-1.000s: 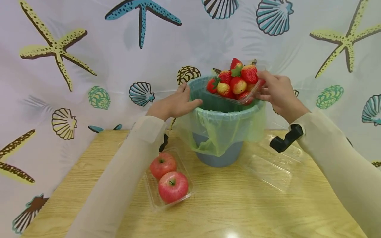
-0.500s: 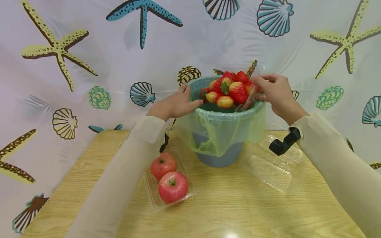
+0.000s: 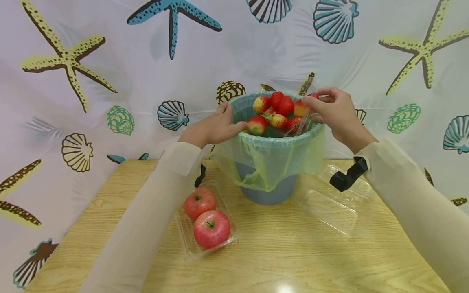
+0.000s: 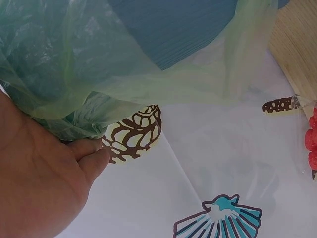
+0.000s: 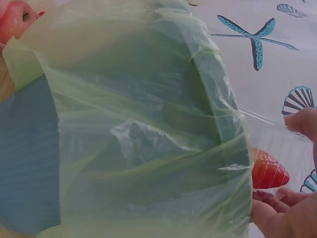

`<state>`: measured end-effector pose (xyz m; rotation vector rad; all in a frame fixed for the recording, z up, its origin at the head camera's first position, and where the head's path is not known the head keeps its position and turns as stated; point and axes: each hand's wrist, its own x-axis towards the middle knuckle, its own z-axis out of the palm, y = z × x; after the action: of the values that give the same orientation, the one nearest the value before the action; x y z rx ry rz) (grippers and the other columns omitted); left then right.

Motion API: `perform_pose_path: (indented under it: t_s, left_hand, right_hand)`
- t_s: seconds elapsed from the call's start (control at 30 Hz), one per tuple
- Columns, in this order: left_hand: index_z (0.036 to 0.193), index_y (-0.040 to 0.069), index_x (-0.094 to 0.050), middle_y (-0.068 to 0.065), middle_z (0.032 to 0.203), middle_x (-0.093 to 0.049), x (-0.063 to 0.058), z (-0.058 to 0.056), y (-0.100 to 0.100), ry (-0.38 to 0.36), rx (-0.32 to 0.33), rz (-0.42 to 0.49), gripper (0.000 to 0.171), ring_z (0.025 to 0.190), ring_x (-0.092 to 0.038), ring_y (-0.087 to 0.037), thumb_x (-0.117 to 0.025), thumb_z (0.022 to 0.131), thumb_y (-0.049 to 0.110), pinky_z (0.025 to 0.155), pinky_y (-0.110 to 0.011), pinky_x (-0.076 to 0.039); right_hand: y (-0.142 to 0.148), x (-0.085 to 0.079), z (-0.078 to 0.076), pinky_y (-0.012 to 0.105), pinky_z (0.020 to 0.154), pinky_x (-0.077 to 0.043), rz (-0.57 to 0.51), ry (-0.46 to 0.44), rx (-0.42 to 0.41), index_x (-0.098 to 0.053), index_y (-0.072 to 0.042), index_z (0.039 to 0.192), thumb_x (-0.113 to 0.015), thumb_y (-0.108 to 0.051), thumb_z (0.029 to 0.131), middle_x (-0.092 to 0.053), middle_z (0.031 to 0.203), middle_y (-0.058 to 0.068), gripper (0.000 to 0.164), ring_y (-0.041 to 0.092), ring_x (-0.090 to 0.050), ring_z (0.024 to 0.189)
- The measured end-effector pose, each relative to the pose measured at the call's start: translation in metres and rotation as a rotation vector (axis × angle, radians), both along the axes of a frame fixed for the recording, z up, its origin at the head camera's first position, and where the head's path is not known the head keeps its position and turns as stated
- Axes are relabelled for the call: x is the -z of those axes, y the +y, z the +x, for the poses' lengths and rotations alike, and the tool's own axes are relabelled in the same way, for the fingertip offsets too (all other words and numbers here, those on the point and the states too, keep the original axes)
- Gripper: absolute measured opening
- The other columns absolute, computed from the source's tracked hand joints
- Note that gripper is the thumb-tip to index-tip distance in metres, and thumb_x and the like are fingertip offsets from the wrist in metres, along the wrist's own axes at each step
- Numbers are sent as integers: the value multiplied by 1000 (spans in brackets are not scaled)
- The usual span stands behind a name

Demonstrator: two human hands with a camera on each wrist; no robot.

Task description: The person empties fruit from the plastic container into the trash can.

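Note:
In the head view my left hand (image 3: 214, 126) grips the left rim of a blue trash bin (image 3: 267, 191) lined with a thin green bag (image 3: 272, 162), thumb over the edge. Bent fingers (image 4: 94, 158) touch the liner in the left wrist view. Over the bin's right side, my right hand (image 3: 335, 112) pinches a clear plastic container (image 3: 301, 126), tipped toward the opening. Red and yellow strawberries (image 3: 279, 121) crowd the bin's mouth, some spread to its left side near my left thumb. One strawberry (image 5: 270, 169) shows beside the right fingers in the right wrist view.
Two red apples (image 3: 211, 230) sit in a clear tray (image 3: 194, 253) on the wooden table (image 3: 278, 252), left of the bin. Flat clear plastic containers (image 3: 331, 211) lie to its right. A shell-and-starfish patterned curtain (image 3: 146, 81) hangs close behind.
My right hand has tipped the container down toward the bin. Strawberries heaped in it have spread left and lower into the bin's mouth. My left hand stays on the rim.

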<state>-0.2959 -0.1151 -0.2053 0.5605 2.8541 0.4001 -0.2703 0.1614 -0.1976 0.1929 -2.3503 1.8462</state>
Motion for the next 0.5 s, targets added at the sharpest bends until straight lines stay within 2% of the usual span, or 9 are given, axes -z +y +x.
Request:
perform_pose_path:
  t_s: [0.17,0.37,0.5]
  left_hand:
    - [151,0,11,-14,157,23,0,0,-1,-1,-1,1,84,147,13,-28,-27,99,54,119,-47,-9]
    - [151,1,11,-14,157,23,0,1,-1,-5,-9,7,84,148,12,-28,-27,99,55,119,-47,-10]
    - [151,1,11,-14,157,23,0,1,-1,-8,-8,10,83,147,14,-28,-27,99,55,119,-46,-9]
  right_hand:
    - [-1,2,0,18,76,-53,82,26,-12,-37,-2,141,-65,-29,89,-46,110,0,64,12,-54,93]
    - [-1,5,0,19,75,-52,96,69,-29,-39,-4,140,-67,-26,88,-48,109,-1,63,12,-54,98]
    - [-2,6,2,22,80,-51,138,84,-23,-41,-8,139,-70,-28,86,-49,111,0,64,16,-55,108]
